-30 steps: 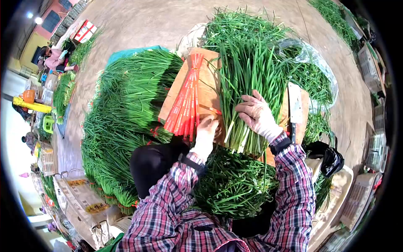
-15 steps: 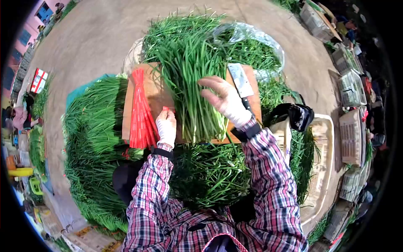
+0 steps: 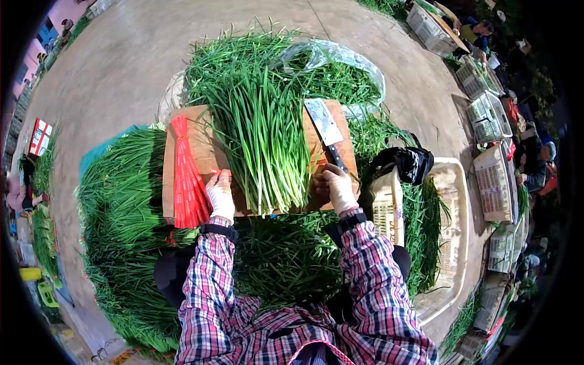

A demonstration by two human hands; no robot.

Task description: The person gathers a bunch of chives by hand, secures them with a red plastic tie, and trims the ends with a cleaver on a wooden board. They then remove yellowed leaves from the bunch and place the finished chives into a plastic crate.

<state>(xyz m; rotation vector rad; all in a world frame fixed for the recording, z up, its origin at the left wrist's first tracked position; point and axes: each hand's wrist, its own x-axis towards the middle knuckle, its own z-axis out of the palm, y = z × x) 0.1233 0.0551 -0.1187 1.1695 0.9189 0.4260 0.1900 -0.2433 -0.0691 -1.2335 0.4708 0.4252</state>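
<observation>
A loose bundle of garlic chives (image 3: 264,140) lies on a wooden board (image 3: 337,131), pale stem ends toward me. At its left side my left hand (image 3: 221,194) is closed, pinching a red strip at the fingertips. My right hand (image 3: 336,187), also closed, is at the bundle's right side, where a bit of red strip shows by its fingers. The strip's middle is hidden by the chives. A fan of red strips (image 3: 190,182), gathered at the top, rests on the board's left. The cleaver (image 3: 324,123) lies on the right, its black handle beside my right hand.
Heaped chives (image 3: 125,213) lie on the left, with more beyond the board under clear plastic (image 3: 365,64) and below it. A cream crate (image 3: 459,243) stands on the right with a black bag (image 3: 413,164) at its edge. People and crates line the right side.
My right hand has come down from above the chives to the board's right side, and its spread fingers have closed. My left hand stays by the bundle's left side. The whole view has shifted.
</observation>
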